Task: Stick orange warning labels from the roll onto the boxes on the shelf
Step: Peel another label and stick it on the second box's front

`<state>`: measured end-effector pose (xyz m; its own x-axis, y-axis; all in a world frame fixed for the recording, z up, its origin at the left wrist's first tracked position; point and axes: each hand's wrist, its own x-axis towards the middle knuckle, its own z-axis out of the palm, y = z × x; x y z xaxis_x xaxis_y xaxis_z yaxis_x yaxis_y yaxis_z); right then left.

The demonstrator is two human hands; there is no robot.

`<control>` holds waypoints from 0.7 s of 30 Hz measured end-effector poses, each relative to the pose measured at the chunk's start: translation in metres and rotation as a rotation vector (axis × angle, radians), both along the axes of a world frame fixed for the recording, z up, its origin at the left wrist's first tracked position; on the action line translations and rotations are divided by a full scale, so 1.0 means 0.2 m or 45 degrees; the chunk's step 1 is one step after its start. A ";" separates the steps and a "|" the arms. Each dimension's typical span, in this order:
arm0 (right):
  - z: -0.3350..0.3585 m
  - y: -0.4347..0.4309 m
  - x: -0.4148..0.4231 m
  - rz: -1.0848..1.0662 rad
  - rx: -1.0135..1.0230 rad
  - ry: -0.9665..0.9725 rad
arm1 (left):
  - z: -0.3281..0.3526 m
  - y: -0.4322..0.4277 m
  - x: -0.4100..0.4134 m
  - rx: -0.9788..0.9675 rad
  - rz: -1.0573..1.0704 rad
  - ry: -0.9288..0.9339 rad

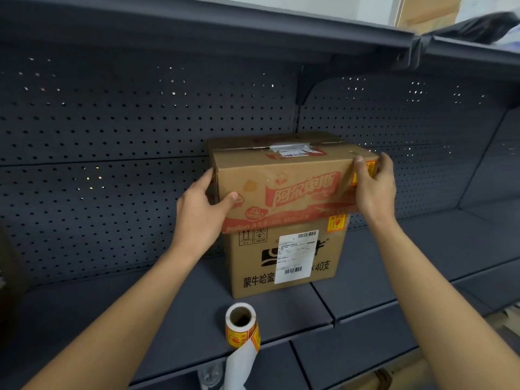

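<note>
Two cardboard boxes are stacked on the dark shelf [365,294]. The upper box [281,190] has red printing and rests on the lower box [284,260], which carries a white shipping label and an orange warning label [336,223] at its top right. My left hand [202,209] grips the upper box's left front corner. My right hand [374,187] clasps its right corner, partly covering an orange label [371,168] on the right side. The label roll [242,325] stands on the shelf in front, with a strip of white backing hanging over the edge.
A perforated dark back panel [112,142] runs behind the boxes. Another shelf [225,26] hangs overhead. A lower shelf edge [351,361] shows below, with a brown object at the bottom right.
</note>
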<state>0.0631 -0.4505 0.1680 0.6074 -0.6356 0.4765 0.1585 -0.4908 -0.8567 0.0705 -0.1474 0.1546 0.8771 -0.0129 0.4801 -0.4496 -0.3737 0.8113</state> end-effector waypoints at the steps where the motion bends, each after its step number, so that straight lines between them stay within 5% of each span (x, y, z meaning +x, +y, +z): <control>1: 0.00 0.02 -0.03 -0.026 -0.036 0.002 | 0.01 0.01 -0.02 0.013 0.022 -0.017; 10: 0.01 0.45 -0.28 0.037 -0.416 -0.199 | 0.02 0.39 -0.21 0.225 0.245 -0.079; 16: -0.08 0.97 -0.34 0.398 -0.495 -0.258 | -0.08 0.79 -0.37 0.211 0.376 0.025; 21: -0.30 1.52 -0.41 0.901 -0.257 -0.069 | -0.21 1.15 -0.56 0.209 0.503 0.048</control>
